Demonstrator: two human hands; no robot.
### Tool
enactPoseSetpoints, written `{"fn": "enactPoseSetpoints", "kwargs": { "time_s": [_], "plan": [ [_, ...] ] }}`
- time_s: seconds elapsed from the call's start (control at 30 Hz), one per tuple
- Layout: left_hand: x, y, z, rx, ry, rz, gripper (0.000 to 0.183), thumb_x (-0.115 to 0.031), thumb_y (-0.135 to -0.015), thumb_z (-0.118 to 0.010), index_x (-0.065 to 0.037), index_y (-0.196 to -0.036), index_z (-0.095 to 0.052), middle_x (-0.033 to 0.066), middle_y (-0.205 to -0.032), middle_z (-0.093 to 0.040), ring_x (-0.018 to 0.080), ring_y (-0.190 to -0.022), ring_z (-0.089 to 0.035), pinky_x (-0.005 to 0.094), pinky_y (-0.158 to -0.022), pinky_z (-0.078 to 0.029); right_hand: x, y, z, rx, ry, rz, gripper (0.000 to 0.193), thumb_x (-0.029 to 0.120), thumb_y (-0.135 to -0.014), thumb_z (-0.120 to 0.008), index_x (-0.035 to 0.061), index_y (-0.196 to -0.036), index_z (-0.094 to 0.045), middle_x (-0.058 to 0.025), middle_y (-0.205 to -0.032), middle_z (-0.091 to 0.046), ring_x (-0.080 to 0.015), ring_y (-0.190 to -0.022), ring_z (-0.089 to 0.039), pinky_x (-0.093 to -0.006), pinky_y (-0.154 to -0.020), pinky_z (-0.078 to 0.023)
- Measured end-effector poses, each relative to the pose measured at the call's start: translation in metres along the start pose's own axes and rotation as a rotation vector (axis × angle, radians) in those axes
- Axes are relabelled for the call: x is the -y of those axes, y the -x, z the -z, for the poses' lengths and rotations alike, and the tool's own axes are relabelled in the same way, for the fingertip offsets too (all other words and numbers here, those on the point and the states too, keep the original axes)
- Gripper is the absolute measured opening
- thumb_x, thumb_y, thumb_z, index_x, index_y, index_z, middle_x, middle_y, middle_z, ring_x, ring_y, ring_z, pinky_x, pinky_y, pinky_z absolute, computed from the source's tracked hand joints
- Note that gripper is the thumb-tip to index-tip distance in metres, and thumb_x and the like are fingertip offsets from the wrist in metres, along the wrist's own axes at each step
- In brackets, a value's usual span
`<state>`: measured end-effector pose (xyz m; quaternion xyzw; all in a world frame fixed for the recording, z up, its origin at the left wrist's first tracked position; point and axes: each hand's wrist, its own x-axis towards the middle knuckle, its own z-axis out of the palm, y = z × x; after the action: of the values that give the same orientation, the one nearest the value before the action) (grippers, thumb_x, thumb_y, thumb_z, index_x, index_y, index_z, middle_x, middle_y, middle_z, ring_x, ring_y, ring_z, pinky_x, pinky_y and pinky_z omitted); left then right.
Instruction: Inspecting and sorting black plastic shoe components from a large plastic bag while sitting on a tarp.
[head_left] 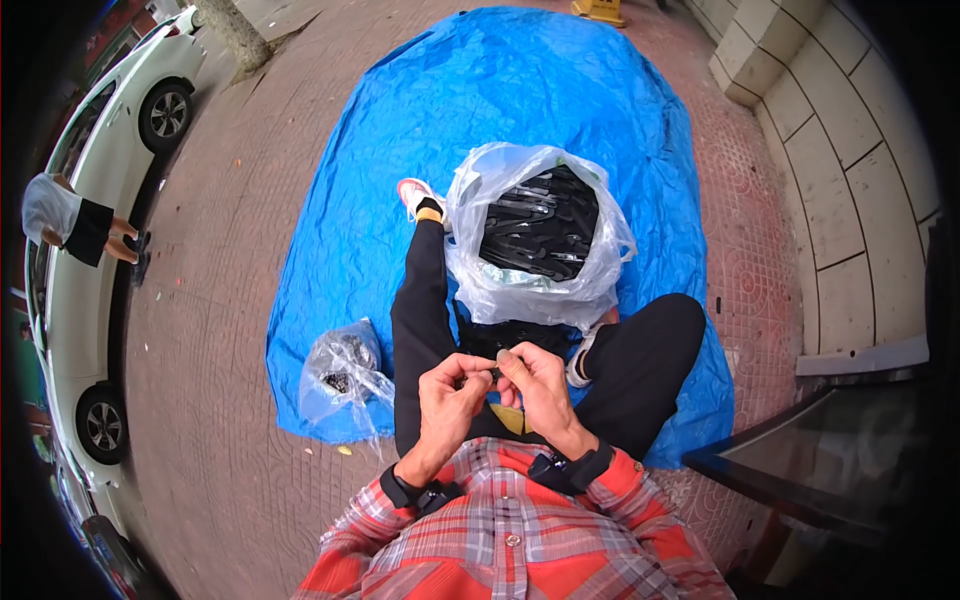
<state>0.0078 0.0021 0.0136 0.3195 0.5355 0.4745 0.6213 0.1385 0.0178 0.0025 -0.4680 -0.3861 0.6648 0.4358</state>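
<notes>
A large clear plastic bag [540, 235] (black parts inside) stands between the legs; a smaller one [343, 375] lies left.

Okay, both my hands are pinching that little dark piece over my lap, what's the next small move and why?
Probably press the two ends of the small dark piece together. The left hand and right hand both pinch it between fingertips, above the lap, near the big clear bag of black parts. The piece is too small to tell more.

Pinched between the fingers [497, 362]: a small black part [492, 373], matt plastic. Beyond the fingers: a clear, glossy, crinkled plastic bag [470, 270] of black matt pieces [540, 225]. Beneath: a glossy blue tarpaulin [520, 90] on rough brick paving [220, 290].
</notes>
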Motion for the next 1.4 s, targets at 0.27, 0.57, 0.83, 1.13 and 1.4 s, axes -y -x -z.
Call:
{"fn": "enactPoseSetpoints", "kwargs": {
  "time_s": [0.27,0.57,0.83,1.13,1.4],
  "plan": [
    [0.003,-0.001,0.004,0.018,0.078,0.012,0.008,0.001,-0.081,-0.054,0.001,-0.087,-0.06,0.0072,-0.066,-0.061,0.0033,-0.042,-0.039,0.017,-0.038,-0.027,0.0,-0.001,0.001,0.048,-0.348,-0.214,0.024,0.024,-0.089,-0.054,0.0039,-0.076,-0.054,-0.0034,-0.06,-0.054,-0.0093,-0.045,-0.05,-0.0194,-0.04,-0.035],
    [0.002,0.0,0.004,0.037,0.162,0.089,0.007,-0.002,-0.082,-0.056,0.001,-0.088,-0.059,0.0054,-0.066,-0.06,0.0041,-0.043,-0.041,0.017,-0.038,-0.027,0.004,0.0,0.001,0.033,-0.34,-0.228,0.024,0.026,-0.089,-0.054,0.0051,-0.077,-0.053,-0.0039,-0.061,-0.054,-0.0108,-0.047,-0.05,-0.021,-0.042,-0.035],
    [0.003,0.0,0.004,0.057,0.108,0.065,0.007,-0.005,-0.083,-0.058,0.0,-0.089,-0.058,0.004,-0.067,-0.06,0.0031,-0.042,-0.04,0.017,-0.036,-0.026,0.004,0.002,0.005,0.032,-0.212,-0.145,0.023,0.024,-0.087,-0.057,0.0022,-0.078,-0.055,-0.0056,-0.061,-0.056,-0.0113,-0.047,-0.054,-0.0211,-0.041,-0.039],
    [0.01,0.002,-0.002,-0.009,-0.098,-0.079,0.008,-0.007,-0.084,-0.057,0.001,-0.086,-0.06,-0.0034,-0.064,-0.052,0.0004,-0.055,-0.041,0.0168,-0.047,-0.032,0.015,0.007,-0.005,-0.073,0.235,-0.055,0.019,0.017,-0.086,-0.059,-0.0013,-0.083,-0.058,-0.0065,-0.061,-0.058,-0.0105,-0.047,-0.055,-0.0216,-0.042,-0.044],
    [0.019,-0.005,0.004,-0.045,-0.151,-0.214,0.011,0.0,-0.079,-0.058,0.001,-0.089,-0.06,-0.0041,-0.066,-0.05,0.0009,-0.061,-0.041,0.0156,-0.053,-0.035,-0.001,0.012,-0.008,0.004,0.898,0.806,0.018,0.005,-0.077,-0.061,-0.0037,-0.093,-0.056,-0.0119,-0.074,-0.051,-0.0257,-0.064,-0.056,-0.0335,-0.054,-0.046]
  ]
}}
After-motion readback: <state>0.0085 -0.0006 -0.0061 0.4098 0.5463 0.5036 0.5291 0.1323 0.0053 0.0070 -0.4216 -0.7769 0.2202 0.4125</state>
